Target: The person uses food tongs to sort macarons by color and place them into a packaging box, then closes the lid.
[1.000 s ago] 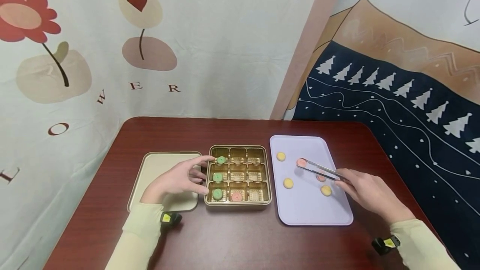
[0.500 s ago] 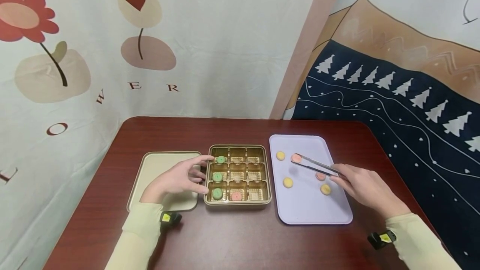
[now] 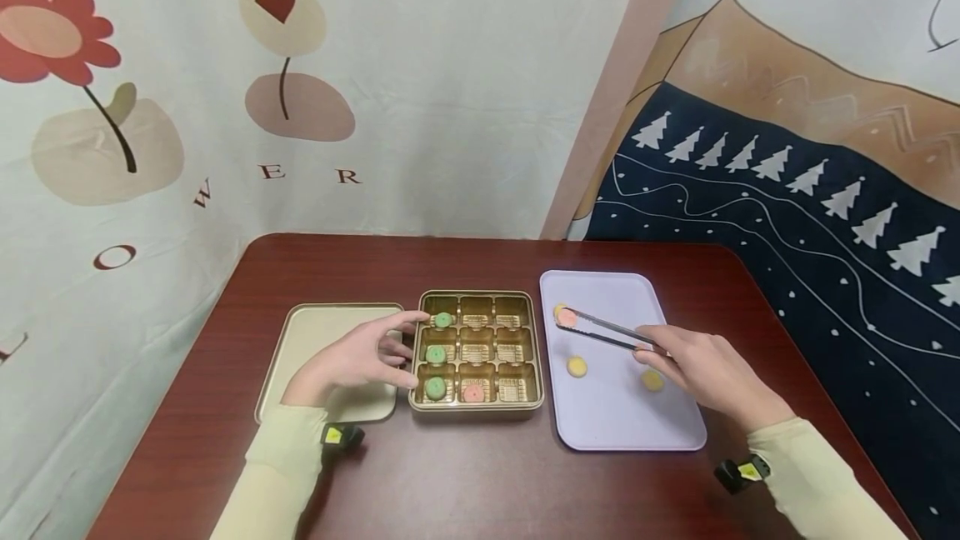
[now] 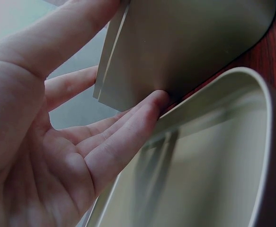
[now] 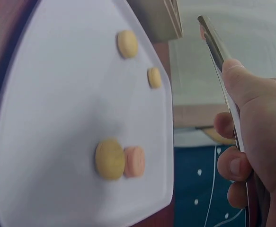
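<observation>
My right hand (image 3: 701, 369) grips metal tongs (image 3: 611, 327), whose tips pinch a pink macaron (image 3: 566, 318) above the lavender tray's left side. My left hand (image 3: 356, 357), fingers spread and fairly straight, touches the left side of a gold tin (image 3: 476, 408) divided into compartments. The left wrist view shows its fingertips (image 4: 160, 98) against the tin's wall (image 4: 175, 42). Green macarons (image 3: 436, 354) fill the tin's left column, and a pink macaron (image 3: 473, 393) lies in the front middle compartment.
On the lavender tray (image 3: 622, 432) lie several yellow macarons (image 3: 577, 367). Another pink macaron (image 5: 135, 161) shows beside a yellow one in the right wrist view; my right hand hides it from the head. Left of the tin lies a shallow cream-gold lid (image 3: 288, 357), partly under my left hand.
My right hand has moved left with the tongs, carrying the pink macaron across the lavender tray to its left side, over a yellow macaron. My left hand has stayed at the tin.
</observation>
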Motion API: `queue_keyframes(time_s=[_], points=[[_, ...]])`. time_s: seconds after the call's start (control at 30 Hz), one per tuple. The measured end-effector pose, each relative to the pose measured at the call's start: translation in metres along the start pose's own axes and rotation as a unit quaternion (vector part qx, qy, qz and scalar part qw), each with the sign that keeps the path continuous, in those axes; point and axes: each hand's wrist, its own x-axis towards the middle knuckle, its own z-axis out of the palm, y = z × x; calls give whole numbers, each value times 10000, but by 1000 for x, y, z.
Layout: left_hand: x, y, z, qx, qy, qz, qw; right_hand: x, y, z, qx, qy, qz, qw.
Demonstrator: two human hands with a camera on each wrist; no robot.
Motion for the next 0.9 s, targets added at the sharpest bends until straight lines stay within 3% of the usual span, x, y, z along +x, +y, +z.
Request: queue_keyframes(time_s=[0.47,0.73,0.9], points=[[0,0,1,30,14,26,10000,41,-35,15,200,194,-1174,9927],[0,-1,1,75,19,27,10000,63,-52,29,198,533,-1980,9786],[1,-3,1,34,37,-31,10000,69,-58,34,150,661,-2254,9719]])
